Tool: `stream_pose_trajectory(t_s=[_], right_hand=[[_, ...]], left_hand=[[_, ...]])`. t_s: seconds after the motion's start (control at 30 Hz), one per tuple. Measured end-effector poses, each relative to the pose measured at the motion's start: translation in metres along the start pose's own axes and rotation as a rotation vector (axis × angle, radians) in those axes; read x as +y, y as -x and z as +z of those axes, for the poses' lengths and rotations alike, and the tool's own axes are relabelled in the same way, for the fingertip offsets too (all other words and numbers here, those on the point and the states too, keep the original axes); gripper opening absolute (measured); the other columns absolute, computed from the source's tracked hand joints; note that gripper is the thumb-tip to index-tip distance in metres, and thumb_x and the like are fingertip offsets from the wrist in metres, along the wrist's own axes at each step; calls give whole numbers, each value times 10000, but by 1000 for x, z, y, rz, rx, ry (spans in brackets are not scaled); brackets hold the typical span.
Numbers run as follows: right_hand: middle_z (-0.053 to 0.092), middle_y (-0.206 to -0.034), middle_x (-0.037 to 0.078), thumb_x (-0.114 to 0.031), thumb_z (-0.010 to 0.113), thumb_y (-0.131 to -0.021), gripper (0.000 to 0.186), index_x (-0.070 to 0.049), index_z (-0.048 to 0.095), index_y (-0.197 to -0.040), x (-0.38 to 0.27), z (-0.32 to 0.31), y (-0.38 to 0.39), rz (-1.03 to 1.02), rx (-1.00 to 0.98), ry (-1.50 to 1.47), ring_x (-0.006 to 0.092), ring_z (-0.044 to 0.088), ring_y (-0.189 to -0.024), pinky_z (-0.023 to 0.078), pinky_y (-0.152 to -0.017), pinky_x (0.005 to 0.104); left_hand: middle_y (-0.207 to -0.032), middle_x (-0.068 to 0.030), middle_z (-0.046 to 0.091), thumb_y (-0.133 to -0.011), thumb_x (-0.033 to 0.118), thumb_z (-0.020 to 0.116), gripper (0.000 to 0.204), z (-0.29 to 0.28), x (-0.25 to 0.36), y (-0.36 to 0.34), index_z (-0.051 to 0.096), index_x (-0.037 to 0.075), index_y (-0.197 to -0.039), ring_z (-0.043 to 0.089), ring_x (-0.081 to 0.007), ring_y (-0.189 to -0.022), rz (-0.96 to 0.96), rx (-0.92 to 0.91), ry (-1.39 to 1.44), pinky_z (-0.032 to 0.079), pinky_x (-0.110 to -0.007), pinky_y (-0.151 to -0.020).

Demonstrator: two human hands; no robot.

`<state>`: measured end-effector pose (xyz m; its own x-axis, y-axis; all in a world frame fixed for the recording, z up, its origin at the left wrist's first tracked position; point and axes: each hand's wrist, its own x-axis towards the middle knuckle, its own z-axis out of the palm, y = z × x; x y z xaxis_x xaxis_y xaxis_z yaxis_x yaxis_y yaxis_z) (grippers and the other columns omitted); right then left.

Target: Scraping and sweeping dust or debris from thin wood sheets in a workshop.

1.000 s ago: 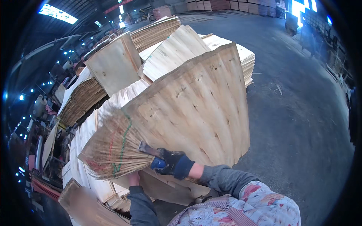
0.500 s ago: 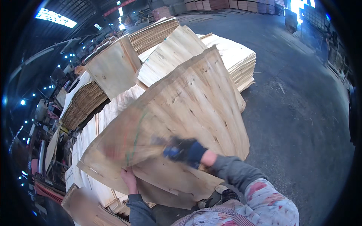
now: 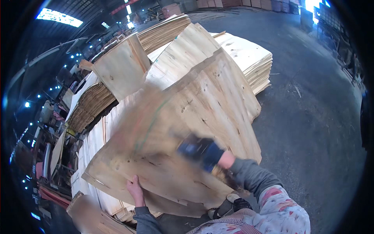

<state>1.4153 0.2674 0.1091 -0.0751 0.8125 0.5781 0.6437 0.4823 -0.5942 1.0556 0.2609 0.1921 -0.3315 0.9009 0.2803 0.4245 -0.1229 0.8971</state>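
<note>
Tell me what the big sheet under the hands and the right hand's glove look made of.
The sheet looks like thin raw wood veneer: pale, unfinished, with grain lines, dark knots and a wavy edge. The glove on the right hand seems dark blue knit fabric, possibly coated; motion blur leaves that open.

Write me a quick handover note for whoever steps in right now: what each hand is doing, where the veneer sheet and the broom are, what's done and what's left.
Left hand: bare, grip on the near lower edge of the top veneer sheet, holding it tilted up off the stack.
Right hand: in a dark blue glove, gripping a straw broom that shows only as a motion blur across the sheet's face.
Stack of veneer lies under the sheet; more stacks stand behind on the concrete floor.
Done: sheet lifted, sweeping under way.
Left: how much of the face is swept cannot be told; sheet not yet set down.
</note>
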Motion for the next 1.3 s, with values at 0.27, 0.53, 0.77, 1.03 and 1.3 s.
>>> stream_pose_trajectory(t_s=[0.27,0.53,0.77,1.03,1.3], right_hand=[[588,-998,99,-277,418,-849,293,-114,539,-1060,126,-140,-47,-33,91,545,258,575,-860,446,-744,328],[544,-991,216,-434,550,-780,482,-34,546,-1050,9,-130,-71,351,305,232,346,539,-889,428,-746,397],[597,-986,122,-400,641,-721,423,-107,598,-1023,-148,-16,-50,-76,-327,-192,249,576,-909,451,-775,319],[604,-945,158,-412,543,-759,390,-125,577,-1020,19,-131,-51,515,30,352,330,566,-887,446,-745,385],[598,-908,111,-257,627,-745,403,4,559,-1044,98,-226,39,763,640,-386,196,563,-781,464,-706,301]], left_hand=[[-706,-27,535,-813,147,585,177,-4,-4,0,529,-12,-758,451,-85,-633,-150,-61,28,388,-240,-580],[-820,-66,588,-823,132,546,196,-12,15,-5,547,-44,-908,504,-132,-714,-115,-75,-61,419,-279,-668],[-797,-69,594,-820,123,547,169,-32,-51,-15,547,-36,-876,519,-159,-690,-54,-106,-275,423,-293,-652],[-782,-59,597,-806,153,588,210,-27,-10,-3,559,-37,-889,512,-93,-689,-108,-97,4,418,-249,-622],[-786,-70,601,-810,164,573,222,-43,-8,-9,561,-38,-903,521,-105,-698,-70,-92,101,422,-256,-644]])
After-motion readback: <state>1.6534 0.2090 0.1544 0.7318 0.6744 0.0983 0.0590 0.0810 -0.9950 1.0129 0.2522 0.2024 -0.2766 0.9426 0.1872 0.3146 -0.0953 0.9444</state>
